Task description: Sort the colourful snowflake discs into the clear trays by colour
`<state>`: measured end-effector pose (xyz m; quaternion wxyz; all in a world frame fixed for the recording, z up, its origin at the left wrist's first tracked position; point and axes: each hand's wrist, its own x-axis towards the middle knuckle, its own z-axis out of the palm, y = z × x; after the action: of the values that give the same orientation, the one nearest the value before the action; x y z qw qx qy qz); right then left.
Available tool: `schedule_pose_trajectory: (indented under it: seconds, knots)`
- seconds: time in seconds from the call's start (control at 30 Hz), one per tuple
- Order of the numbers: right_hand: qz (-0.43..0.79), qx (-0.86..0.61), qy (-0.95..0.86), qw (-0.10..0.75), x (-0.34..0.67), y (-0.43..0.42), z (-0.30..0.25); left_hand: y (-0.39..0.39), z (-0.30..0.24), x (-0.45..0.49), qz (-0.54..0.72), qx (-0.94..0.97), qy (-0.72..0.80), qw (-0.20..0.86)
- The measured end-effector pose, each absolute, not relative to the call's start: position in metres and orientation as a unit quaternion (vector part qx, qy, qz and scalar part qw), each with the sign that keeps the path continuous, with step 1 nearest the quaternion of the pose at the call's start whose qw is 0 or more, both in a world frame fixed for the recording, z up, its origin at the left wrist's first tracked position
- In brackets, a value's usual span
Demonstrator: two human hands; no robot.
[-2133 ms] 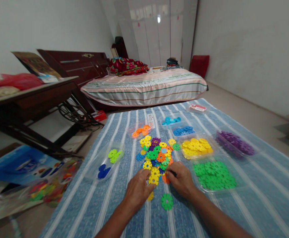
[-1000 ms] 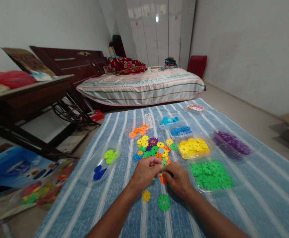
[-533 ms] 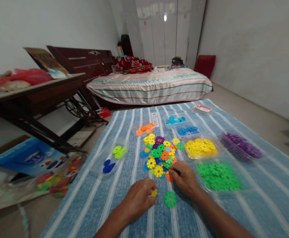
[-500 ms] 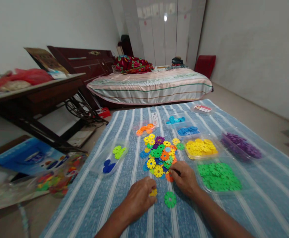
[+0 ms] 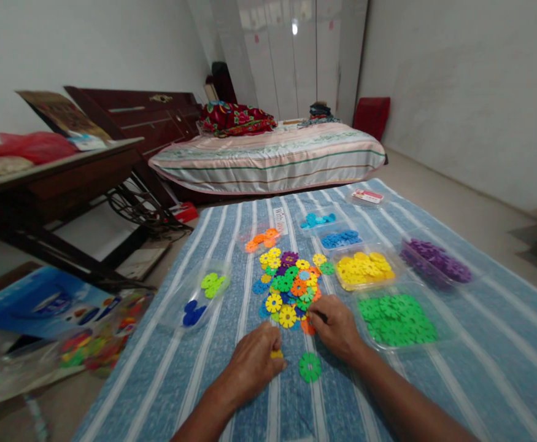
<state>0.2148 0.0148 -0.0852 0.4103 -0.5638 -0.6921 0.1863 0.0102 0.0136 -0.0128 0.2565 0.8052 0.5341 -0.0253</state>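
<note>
Head view: the left hand (image 5: 256, 356) is half curled at a yellow disc (image 5: 276, 354), partly hidden, on the striped cloth (image 5: 231, 411); whether it grips the disc cannot be told. The right hand (image 5: 335, 322), fingertips drawn together, is at the pile's (image 5: 291, 285) near right edge, beside an orange disc (image 5: 308, 326); any hold is hidden. A loose green disc (image 5: 304, 367) lies between the hands, slightly nearer the wearer.
</note>
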Motion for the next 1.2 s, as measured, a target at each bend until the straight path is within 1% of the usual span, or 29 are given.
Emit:
schedule_pose_trajectory:
  seconds: [0.07, 0.23, 0.37, 0.47, 0.6, 0.7, 0.77, 0.8, 0.87, 0.93, 1.0, 1.1, 1.2]
  knots:
    - [0.190, -0.564, -0.690, 0.411, 0.215, 0.015, -0.085, 0.013, -0.011, 0.010, -0.022, 0.807, 0.530, 0.257]
    - [0.196, -0.565, -0.685, 0.417, 0.214, 0.014, -0.084, 0.013, -0.006, 0.014, -0.061, 0.774, 0.571, 0.267]
    - [0.189, -0.565, -0.685, 0.419, 0.214, 0.014, -0.084, 0.018, -0.009, 0.014, -0.021, 0.738, 0.567, 0.366]
    - [0.188, -0.565, -0.686, 0.418, 0.214, 0.014, -0.084, 0.025, -0.006, 0.022, 0.049, 0.708, 0.556, 0.433]
    - [0.189, -0.564, -0.689, 0.414, 0.214, 0.014, -0.082, 0.040, 0.021, 0.060, 0.202, 0.645, 0.534, 0.507]
    - [0.197, -0.564, -0.689, 0.412, 0.214, 0.014, -0.080, 0.051, 0.049, 0.096, 0.337, 0.543, 0.462, 0.615]
    - [0.203, -0.563, -0.688, 0.410, 0.215, 0.014, -0.079, 0.056, 0.058, 0.111, 0.390, 0.503, 0.431, 0.639]
    - [0.206, -0.561, -0.689, 0.410, 0.215, 0.014, -0.079, 0.057, 0.059, 0.114, 0.398, 0.507, 0.433, 0.630]
    - [0.206, -0.560, -0.688, 0.412, 0.215, 0.014, -0.080, 0.056, 0.050, 0.113, 0.372, 0.563, 0.459, 0.577]
    - [0.197, -0.568, -0.683, 0.415, 0.216, 0.014, -0.082, 0.050, 0.034, 0.103, 0.297, 0.647, 0.483, 0.510]
    - [0.193, -0.573, -0.683, 0.409, 0.216, 0.014, -0.083, 0.041, 0.017, 0.089, 0.194, 0.717, 0.490, 0.455]
    - [0.193, -0.571, -0.690, 0.400, 0.216, 0.014, -0.082, 0.023, -0.001, 0.069, 0.054, 0.791, 0.496, 0.354]
    - [0.189, -0.570, -0.690, 0.404, 0.216, 0.015, -0.079, 0.008, -0.010, 0.059, -0.023, 0.822, 0.491, 0.286]
